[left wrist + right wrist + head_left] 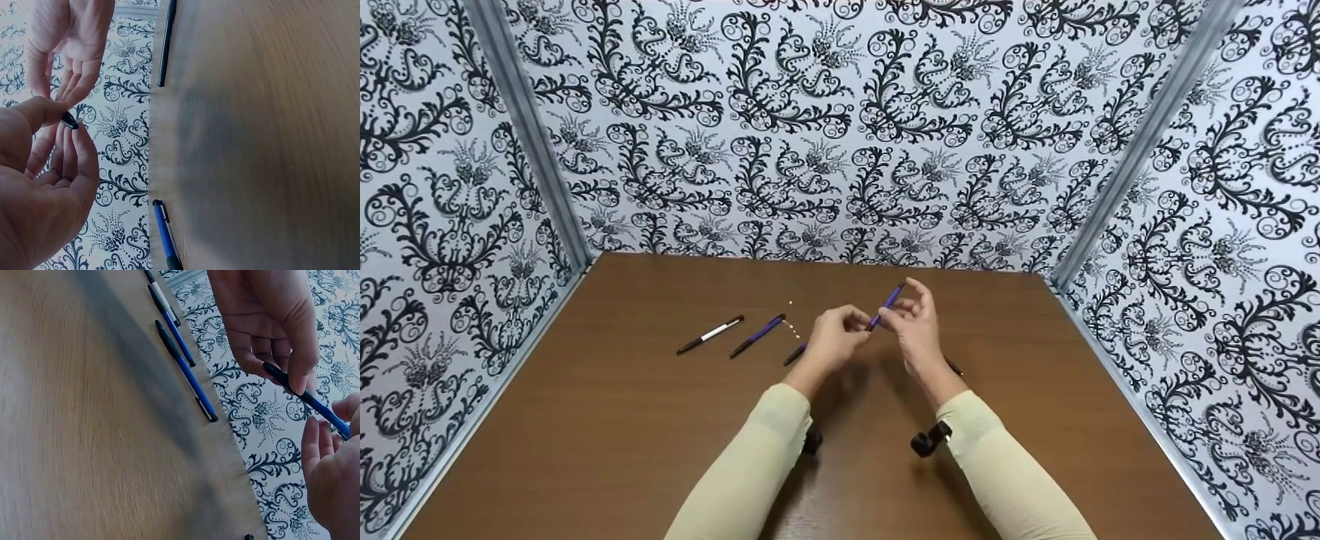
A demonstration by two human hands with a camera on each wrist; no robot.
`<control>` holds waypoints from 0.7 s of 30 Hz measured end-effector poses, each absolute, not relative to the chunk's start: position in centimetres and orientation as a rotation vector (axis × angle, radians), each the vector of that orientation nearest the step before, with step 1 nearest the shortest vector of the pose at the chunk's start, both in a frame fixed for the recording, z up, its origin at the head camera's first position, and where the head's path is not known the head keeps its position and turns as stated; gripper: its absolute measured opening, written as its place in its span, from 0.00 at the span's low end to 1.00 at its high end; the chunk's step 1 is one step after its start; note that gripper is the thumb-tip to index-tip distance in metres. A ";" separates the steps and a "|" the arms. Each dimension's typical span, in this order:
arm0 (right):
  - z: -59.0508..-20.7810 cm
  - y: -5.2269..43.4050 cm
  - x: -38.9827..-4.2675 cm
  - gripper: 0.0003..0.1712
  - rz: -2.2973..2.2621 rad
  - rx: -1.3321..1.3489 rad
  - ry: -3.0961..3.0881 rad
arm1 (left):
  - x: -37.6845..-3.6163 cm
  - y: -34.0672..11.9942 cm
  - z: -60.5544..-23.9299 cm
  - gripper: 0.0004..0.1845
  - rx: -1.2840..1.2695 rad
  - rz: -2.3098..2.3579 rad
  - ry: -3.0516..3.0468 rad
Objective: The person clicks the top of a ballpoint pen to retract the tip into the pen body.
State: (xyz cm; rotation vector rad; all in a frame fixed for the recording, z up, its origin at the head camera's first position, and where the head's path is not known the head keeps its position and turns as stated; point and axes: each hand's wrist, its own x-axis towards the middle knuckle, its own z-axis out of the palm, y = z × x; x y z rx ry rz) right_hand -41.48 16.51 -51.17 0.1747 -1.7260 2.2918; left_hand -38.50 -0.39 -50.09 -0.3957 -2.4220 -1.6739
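Above the middle of the brown table [607, 420], both hands hold one blue pen [885, 306] between them. My left hand [851, 325] pinches its black lower end [281, 378] with thumb and fingertips. My right hand [901, 311] grips the blue barrel [323, 413] further up, fingers curled round it. In the left wrist view the left hand [70, 126] pinches the dark tip [70, 120], and the right hand [67, 39] is just beyond it.
On the table to the left lie a white-and-black pen [710, 334] and a blue pen [757, 335], with small loose bits [793, 325] beside it. Another pen [794, 354] shows under my left hand, and a dark one [955, 367] by my right wrist. Patterned walls [840, 127] enclose three sides.
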 end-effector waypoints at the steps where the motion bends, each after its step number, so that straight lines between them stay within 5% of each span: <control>1: -51.2 16.6 -41.4 0.46 2.301 0.176 -1.721 | -38.5 -0.4 -50.1 0.08 -0.394 -1.673 -2.423; 21: -52.1 18.4 -41.2 0.37 2.188 0.179 -1.925 | -38.8 -1.7 -51.5 0.07 -0.388 -1.603 -2.522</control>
